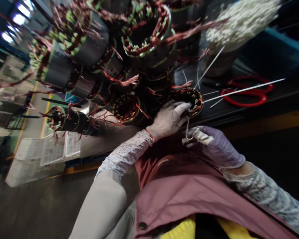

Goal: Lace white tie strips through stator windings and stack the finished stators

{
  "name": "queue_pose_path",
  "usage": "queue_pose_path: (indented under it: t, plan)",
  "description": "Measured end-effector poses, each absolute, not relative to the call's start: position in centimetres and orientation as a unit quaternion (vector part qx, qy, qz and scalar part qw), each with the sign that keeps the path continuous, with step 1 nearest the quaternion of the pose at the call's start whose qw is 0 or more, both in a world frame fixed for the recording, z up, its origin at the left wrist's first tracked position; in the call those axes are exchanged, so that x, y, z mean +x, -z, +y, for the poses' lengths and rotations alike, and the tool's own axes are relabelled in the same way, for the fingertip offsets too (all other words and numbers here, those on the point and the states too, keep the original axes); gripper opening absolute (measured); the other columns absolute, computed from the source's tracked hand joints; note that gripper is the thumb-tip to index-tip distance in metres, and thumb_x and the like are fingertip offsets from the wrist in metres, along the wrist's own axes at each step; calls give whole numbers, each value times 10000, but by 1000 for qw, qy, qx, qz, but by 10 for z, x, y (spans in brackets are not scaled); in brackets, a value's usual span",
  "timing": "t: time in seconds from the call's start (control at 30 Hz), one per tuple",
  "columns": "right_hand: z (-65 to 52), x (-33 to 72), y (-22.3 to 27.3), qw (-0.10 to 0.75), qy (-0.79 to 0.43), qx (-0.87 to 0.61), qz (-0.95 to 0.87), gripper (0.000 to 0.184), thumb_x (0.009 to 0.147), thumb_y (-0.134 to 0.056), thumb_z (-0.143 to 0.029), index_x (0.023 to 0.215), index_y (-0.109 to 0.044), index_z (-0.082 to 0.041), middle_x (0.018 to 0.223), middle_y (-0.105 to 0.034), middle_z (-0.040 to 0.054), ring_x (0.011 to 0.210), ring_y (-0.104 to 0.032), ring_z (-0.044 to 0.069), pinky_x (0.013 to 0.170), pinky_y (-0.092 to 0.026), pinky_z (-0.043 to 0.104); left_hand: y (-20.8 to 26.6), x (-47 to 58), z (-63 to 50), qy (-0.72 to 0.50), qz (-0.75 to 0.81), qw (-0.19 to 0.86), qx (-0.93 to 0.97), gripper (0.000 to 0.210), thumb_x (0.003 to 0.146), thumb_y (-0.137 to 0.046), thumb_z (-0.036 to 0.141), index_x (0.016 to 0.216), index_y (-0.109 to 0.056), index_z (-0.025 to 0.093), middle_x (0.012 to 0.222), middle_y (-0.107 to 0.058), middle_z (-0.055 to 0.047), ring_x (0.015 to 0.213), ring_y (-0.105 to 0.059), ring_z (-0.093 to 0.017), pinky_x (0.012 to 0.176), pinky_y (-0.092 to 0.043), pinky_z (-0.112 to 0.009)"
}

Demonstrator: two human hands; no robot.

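My left hand (168,118): gloved, fingers half bent over near rim of wire coil (198,103); can't tell whether they grip. My right hand (211,144): closed, fingertips pinching white cord (187,127) that curves down beside rim. Coil sits near worktop (215,113) edge. Likely heavy, stiff body, wires easily nicked: hold by outer wall. Cord likely light, limp: pinch near end. Coil looks round, hollow, copper-red, green-flecked.

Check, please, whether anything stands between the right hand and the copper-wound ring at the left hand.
Nothing visible blocks the right hand: only a white cord spans the gap to the copper-wound ring. The left hand lies over the ring's left side, beside that path.
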State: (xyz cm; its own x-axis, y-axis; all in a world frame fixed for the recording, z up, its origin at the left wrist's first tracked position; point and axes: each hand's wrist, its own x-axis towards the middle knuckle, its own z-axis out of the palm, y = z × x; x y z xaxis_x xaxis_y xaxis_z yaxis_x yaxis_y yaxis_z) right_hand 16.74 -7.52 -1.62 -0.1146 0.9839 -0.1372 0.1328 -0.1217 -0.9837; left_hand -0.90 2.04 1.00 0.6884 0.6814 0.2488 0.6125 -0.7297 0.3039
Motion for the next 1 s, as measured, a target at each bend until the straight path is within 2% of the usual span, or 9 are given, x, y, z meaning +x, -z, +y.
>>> queue_pose_path:
  t: [0.07,0.13,0.23,0.33,0.5,0.8,0.9,1.0]
  plan:
    - [-65,163,17,438,-401,-566,-572,356,890,-528,-501,845,-688,-187,739,-718,56,645,-686,188,574,-569,291,-7,-10,21,-197,345,101,912,380,969,-542,326,1297,-544,135,1305,-657,-125,1253,-602,-209,1119,-431,-368]
    - [-53,160,21,462,-301,-585,-595,308,860,-560,-461,820,-693,-186,788,-726,83,729,-691,205,682,-574,321,-3,-10,20,-232,338,108,906,354,967,-541,317,1266,-558,130,1282,-669,-126,1229,-620,-204,1097,-454,-357]
    - [-45,161,25,469,-243,-568,-632,278,846,-580,-439,808,-705,-193,838,-728,92,811,-691,214,785,-564,341,5,-8,14,-308,351,127,875,297,961,-540,276,1227,-566,144,1239,-697,-106,1198,-643,-188,1064,-485,-340]
    - [-53,167,18,471,-208,-556,-653,242,880,-592,-404,819,-712,-203,874,-730,70,798,-689,180,741,-558,294,11,-6,8,-388,361,159,833,274,961,-549,256,1213,-561,148,1184,-727,-91,1143,-678,-164,1031,-510,-316]
    - [-67,174,-4,479,-179,-525,-681,160,880,-645,-355,863,-723,-215,760,-716,10,635,-654,132,604,-519,238,14,-6,6,-422,331,191,822,172,959,-578,248,1100,-627,161,1105,-759,-74,1085,-707,-147,1036,-503,-317]
    - [-35,164,-5,375,-219,-579,-689,338,841,-561,-467,735,-733,-196,690,-716,54,616,-663,187,556,-460,275,16,-11,9,-431,300,147,838,184,975,-522,215,1101,-641,152,1094,-764,-76,1075,-710,-142,1045,-475,-328]
    - [-43,166,-9,388,-226,-575,-684,334,857,-571,-473,785,-740,-193,688,-714,40,577,-643,162,566,-470,263,16,-12,9,-415,305,169,841,189,970,-541,234,1109,-643,157,1102,-761,-79,1089,-703,-143,1054,-470,-322]
    - [-41,168,-10,366,-193,-591,-692,380,882,-538,-506,830,-747,-194,678,-710,39,561,-635,162,558,-463,266,18,-12,10,-400,313,182,842,200,971,-535,244,1120,-643,169,1124,-754,-80,1109,-695,-149,1072,-460,-334]
